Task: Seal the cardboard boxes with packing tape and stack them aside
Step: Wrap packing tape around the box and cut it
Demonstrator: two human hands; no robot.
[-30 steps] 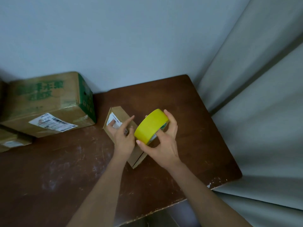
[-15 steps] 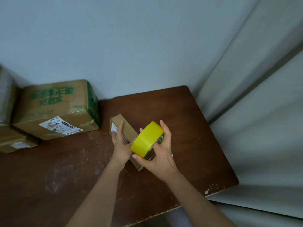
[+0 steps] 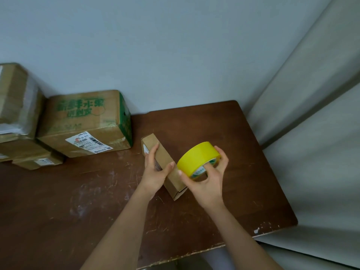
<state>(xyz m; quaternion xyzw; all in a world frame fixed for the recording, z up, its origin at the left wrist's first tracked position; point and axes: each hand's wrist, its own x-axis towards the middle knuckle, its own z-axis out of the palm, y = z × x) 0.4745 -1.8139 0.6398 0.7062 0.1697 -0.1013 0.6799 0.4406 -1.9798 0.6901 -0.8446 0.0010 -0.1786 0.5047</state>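
- Between right-hand fingers and thumb: round yellow roll of packing tape, gripped and held just off the small box's right side.
- Under left hand: narrow brown cardboard box, clasped across its top, fingers curled over the far edge, near end flap slightly ajar.
- Beneath both: scuffed dark brown wooden table.
- Farther left, against the wall: large green-printed cardboard carton with white shipping label, beside stacked taped brown boxes.
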